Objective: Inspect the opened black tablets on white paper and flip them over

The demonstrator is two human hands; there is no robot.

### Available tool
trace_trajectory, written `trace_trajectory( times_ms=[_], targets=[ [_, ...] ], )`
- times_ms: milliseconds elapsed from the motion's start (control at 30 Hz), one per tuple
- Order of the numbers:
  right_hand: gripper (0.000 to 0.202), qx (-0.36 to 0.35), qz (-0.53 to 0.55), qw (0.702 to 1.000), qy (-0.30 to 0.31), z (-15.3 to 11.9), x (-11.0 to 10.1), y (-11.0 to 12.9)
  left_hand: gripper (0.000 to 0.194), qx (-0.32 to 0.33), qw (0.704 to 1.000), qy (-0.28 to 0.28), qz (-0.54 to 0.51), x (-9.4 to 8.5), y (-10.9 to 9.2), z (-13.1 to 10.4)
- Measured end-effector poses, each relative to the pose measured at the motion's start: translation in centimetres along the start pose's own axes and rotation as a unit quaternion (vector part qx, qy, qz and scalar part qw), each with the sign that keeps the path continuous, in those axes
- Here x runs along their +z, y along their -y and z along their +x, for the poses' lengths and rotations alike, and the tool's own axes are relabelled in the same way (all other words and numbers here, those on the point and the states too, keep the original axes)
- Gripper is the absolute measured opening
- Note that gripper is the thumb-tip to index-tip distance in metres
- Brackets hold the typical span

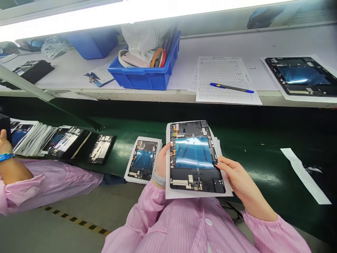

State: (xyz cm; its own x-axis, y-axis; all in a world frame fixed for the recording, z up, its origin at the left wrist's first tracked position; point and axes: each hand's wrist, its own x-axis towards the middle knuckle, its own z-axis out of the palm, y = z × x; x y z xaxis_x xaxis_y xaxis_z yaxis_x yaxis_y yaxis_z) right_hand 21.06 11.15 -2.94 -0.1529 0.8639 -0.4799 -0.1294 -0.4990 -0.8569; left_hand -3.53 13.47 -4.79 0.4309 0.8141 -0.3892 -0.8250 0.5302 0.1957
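Observation:
An opened tablet [195,154], its circuit parts and blue-filmed battery facing up, lies on white sheets in front of my body. My left hand [161,163] grips the left edge of the tablet and sheets, its fingers partly hidden beneath them. My right hand [233,172] pinches the tablet's right edge, thumb and fingertips beside the blue film. Left of my left hand, a second opened tablet [143,160] rests on a stack of white paper on the green bench.
Further left are stacked tablets [65,140] and a co-worker's arm [15,170]. The shelf [184,80] bears a blue bin [144,77], a written form [223,70] with a pen [231,88], and another tablet [302,75]. A paper strip [305,175] lies at right.

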Motion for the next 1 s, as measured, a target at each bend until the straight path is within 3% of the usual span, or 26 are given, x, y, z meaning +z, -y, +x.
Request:
trace_trajectory(
  times_ms=[167,367,467,533,633,733,1000],
  targets=[
    [0.022,-0.021,-0.030,0.999,0.018,0.1,-0.5,-0.3,0.047,-0.007,0.999,0.030,0.018,0.4,-0.3,-0.2],
    [0.019,-0.033,-0.013,0.999,0.014,-0.2,-0.4,0.8,0.041,-0.014,0.999,-0.030,0.017,1.7,-0.7,-1.0],
    [0.055,-0.020,0.054,0.998,-0.014,-0.8,0.3,1.9,0.045,-0.033,0.999,-0.019,0.015,2.6,-0.8,-1.5],
    [0.064,0.005,0.106,0.994,-0.007,-1.3,0.8,2.6,0.048,-0.044,0.999,-0.014,0.022,3.1,-0.8,-1.9],
    [0.052,0.052,0.153,0.987,0.024,-2.2,1.6,3.2,0.051,-0.057,0.998,-0.022,0.036,3.7,-0.7,-2.3],
    [0.043,0.083,0.168,0.982,0.002,-3.1,2.4,3.6,0.051,-0.065,0.997,-0.026,0.042,3.7,-0.7,-2.4],
    [0.042,0.098,0.171,0.980,-0.005,-3.4,2.9,3.8,0.048,-0.097,0.993,-0.053,0.045,2.6,-0.9,-2.1]
  ],
)
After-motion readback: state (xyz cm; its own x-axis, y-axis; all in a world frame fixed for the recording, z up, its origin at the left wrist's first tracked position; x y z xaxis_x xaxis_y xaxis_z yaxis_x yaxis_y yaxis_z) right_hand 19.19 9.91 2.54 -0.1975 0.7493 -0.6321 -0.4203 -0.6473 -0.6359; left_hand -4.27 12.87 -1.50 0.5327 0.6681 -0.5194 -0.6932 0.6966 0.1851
